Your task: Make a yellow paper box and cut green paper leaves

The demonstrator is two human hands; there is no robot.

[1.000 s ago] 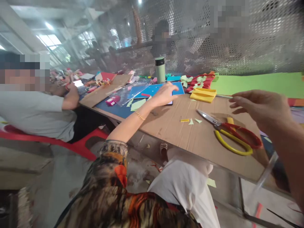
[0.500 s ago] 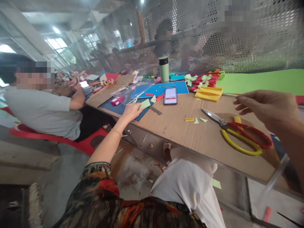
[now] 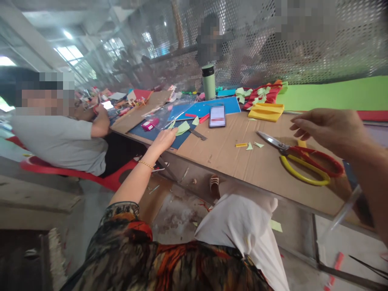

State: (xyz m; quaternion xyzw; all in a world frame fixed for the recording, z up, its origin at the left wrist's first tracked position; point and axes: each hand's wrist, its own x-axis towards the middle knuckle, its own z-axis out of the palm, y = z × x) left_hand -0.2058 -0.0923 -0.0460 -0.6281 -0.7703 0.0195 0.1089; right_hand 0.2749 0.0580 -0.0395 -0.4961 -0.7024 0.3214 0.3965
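Note:
My left hand [image 3: 164, 140] rests at the left part of the cardboard-covered table, fingers closed at the edge of a light-green cut piece [image 3: 183, 128], foam or paper. A smaller green scrap [image 3: 195, 120] lies just beyond it, and a dark flat blade [image 3: 198, 135] lies to its right. My right hand [image 3: 324, 128] hovers over the right side, fingers loosely bent, with nothing visible in it. Below it lie large scissors [image 3: 283, 148] with one red and one yellow handle, blades apart. A small yellow strip [image 3: 241, 145] and green scraps [image 3: 249, 146] lie left of the scissors.
A phone [image 3: 217, 116], a blue sheet [image 3: 212, 107], a green bottle [image 3: 209, 83] and yellow folded material [image 3: 266, 112] stand or lie farther back. A perforated screen [image 3: 257, 48] rises behind the table. A co-worker in a grey shirt [image 3: 54, 141] sits at left.
The view has tilted down slightly. My left hand has shifted a little left, and the green piece at its fingertips has turned slightly. My right hand has moved slightly left above the scissors.

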